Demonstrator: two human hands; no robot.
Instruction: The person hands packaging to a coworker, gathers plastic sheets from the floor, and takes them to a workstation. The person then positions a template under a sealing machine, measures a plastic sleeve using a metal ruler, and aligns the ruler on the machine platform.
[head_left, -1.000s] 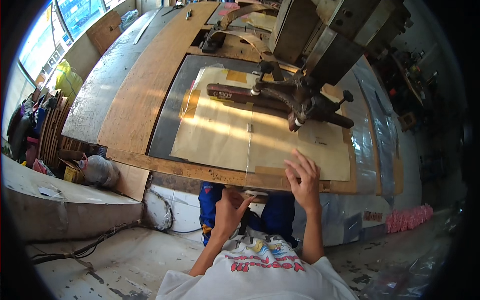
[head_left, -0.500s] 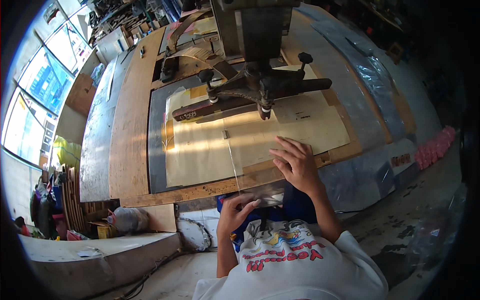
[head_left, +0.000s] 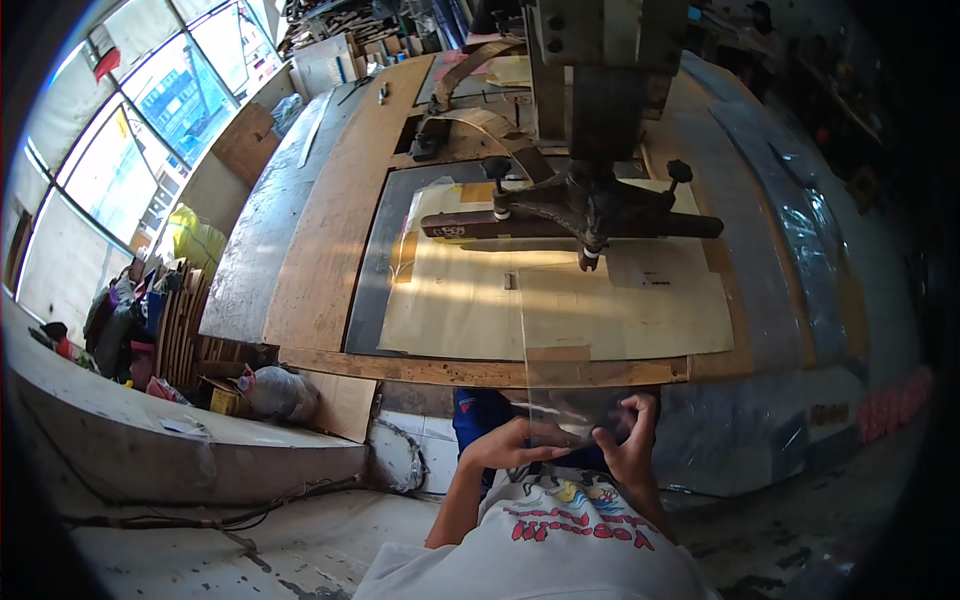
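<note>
A clear plastic sheet [head_left: 560, 395] hangs over the front edge of the work table, its far part lying on a cream board [head_left: 450, 310]. My left hand [head_left: 510, 445] holds its near left part, fingers stretched fairly straight and thumb close beside them. At the near right corner, my right hand [head_left: 630, 435] has fingers and thumb curled round the edge. Beyond both hands, a dark metal press head [head_left: 590, 205] with a long crossbar [head_left: 460, 226] and black knobs stands above the board.
The wooden front edge [head_left: 450, 370] of the table lies just beyond my hands. Curved wood-coloured strips [head_left: 490, 125] sit behind the board. Plastic sheeting [head_left: 740, 430] drapes at the right. A stuffed plastic bag [head_left: 280, 393] and upright wooden slats [head_left: 178, 325] stand at the left.
My right hand has come off the board and down to the sheet's near right corner. My left hand has shifted right along the sheet. The view has swung left.
</note>
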